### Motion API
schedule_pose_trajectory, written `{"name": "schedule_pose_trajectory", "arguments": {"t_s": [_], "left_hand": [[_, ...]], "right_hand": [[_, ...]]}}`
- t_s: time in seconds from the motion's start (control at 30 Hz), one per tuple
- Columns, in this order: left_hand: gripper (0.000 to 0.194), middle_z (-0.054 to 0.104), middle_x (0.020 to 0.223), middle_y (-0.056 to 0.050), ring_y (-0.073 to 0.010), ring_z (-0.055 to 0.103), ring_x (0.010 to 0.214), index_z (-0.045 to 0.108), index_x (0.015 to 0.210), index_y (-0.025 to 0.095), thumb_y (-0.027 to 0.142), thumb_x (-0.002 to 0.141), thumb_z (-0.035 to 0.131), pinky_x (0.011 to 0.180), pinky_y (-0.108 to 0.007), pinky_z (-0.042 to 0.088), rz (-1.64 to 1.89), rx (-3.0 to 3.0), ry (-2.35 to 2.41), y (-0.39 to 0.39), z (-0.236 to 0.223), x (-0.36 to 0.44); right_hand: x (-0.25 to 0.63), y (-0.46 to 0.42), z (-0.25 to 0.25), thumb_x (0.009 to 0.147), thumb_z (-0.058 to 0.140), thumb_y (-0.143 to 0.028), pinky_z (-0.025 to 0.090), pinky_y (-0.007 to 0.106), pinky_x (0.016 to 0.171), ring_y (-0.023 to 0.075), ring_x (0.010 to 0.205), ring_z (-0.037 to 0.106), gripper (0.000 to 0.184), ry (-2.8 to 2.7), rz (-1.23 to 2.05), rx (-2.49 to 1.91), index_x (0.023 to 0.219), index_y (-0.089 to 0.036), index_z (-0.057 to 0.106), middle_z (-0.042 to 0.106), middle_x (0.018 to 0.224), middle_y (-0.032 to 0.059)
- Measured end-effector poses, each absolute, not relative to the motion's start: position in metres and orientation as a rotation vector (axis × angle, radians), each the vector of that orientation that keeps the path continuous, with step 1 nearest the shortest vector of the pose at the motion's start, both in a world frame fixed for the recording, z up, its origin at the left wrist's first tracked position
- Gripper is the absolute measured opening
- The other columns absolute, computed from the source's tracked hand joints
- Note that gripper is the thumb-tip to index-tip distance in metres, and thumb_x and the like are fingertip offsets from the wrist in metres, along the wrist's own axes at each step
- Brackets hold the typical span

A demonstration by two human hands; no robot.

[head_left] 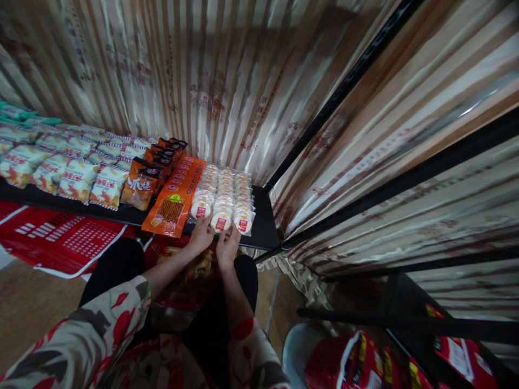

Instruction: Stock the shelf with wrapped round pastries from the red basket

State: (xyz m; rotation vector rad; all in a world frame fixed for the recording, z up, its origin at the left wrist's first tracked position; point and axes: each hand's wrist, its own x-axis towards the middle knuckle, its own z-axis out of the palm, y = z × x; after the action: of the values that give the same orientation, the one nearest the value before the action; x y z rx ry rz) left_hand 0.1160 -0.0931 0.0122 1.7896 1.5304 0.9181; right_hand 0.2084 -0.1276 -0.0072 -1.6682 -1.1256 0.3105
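Note:
Three columns of clear-wrapped round white crackers (243, 219) with red labels lie overlapping on the black shelf (265, 216). At the front of the middle column is one round cracker packet (221, 221). My left hand (201, 235) pinches its left edge, close to the left column's front packet. From the right and below, my right hand (228, 246) grips the same packet. Parts of the fingertips are hidden against the wrapper. Left of the columns lies a flat orange bag of stick snacks (174, 197), its lower end jutting past the shelf's front edge.
Orange-black snack bags (141, 186) and rows of white snack bags (107, 186) fill the shelf leftward. Black frame bars (344, 92) slant up at the right before a striped curtain (227, 81). Below are a red sack (68, 237) and red packages (344, 362).

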Motion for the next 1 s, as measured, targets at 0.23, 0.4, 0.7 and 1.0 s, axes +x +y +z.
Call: {"name": "schedule_pose_trajectory", "arguments": {"t_s": [0.23,0.4,0.7,1.0], "left_hand": [[0.047,0.052,0.102,-0.011,-0.0170,0.053,0.091,0.049,0.122,0.013,0.010,0.075,0.045,0.085,-0.031,0.045,0.986,1.843,1.483,-0.0956,0.0063,0.1166],[0.044,0.050,0.103,-0.011,-0.0151,0.055,0.083,0.050,0.120,0.011,0.013,0.076,0.045,0.083,-0.031,0.046,0.929,1.842,1.511,-0.0994,0.0102,0.1173],[0.047,0.049,0.106,-0.011,-0.0148,0.056,0.084,0.048,0.122,0.014,0.012,0.075,0.046,0.084,-0.031,0.046,0.895,1.884,1.519,-0.1003,0.0116,0.1177],[0.049,0.047,0.108,-0.013,-0.0170,0.055,0.091,0.045,0.125,0.009,0.012,0.076,0.045,0.089,-0.031,0.044,0.873,1.898,1.511,-0.0941,0.0141,0.1200]], "right_hand": [[0.2037,-0.1320,-0.0058,0.080,0.039,-0.013,0.047,0.032,0.080,0.0150,0.081,0.054,0.043,-1.203,0.246,-1.692,0.122,-0.013,0.045,0.039,0.112,0.0146],[0.2057,-0.1314,-0.0109,0.082,0.037,-0.016,0.044,0.036,0.086,0.0197,0.095,0.050,0.038,-1.287,0.163,-1.719,0.118,-0.011,0.050,0.039,0.110,0.0149],[0.2082,-0.1311,-0.0081,0.084,0.036,-0.017,0.046,0.035,0.081,0.0190,0.090,0.052,0.038,-1.362,0.151,-1.728,0.120,-0.013,0.049,0.041,0.109,0.0151],[0.2089,-0.1242,-0.0066,0.086,0.034,-0.018,0.046,0.032,0.079,0.0187,0.093,0.051,0.037,-1.384,0.135,-1.754,0.120,-0.012,0.049,0.041,0.111,0.0151]]}}
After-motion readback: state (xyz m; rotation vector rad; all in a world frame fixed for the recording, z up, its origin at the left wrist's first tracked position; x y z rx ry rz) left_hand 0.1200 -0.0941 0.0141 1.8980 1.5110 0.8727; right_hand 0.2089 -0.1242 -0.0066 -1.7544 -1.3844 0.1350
